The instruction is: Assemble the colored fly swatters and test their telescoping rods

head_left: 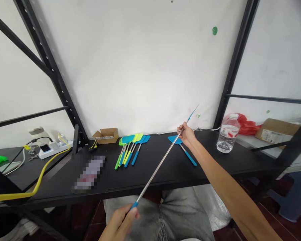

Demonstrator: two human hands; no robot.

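A fly swatter (161, 162) with a long, drawn-out metal rod stretches slantwise between my hands. My left hand (123, 221) is closed round its blue handle, above my lap. Farther off, my right hand (186, 134) pinches the rod near the blue head (192, 113), which is seen edge-on. Below my right hand lies a short blue fly swatter (190, 157) on the black table, its head partly hidden behind the hand. To the left, a cluster of several fly swatters (130, 147) in blue, green and yellow lies with handles toward me.
On the black table (155, 170) stand a water bottle (227, 134) at right and an open cardboard box (105, 135) at back left. A blurred-out item (90, 172) lies at left. Beyond are a yellow cable (43, 170), a power strip (55, 149) and black shelf posts (237, 63).
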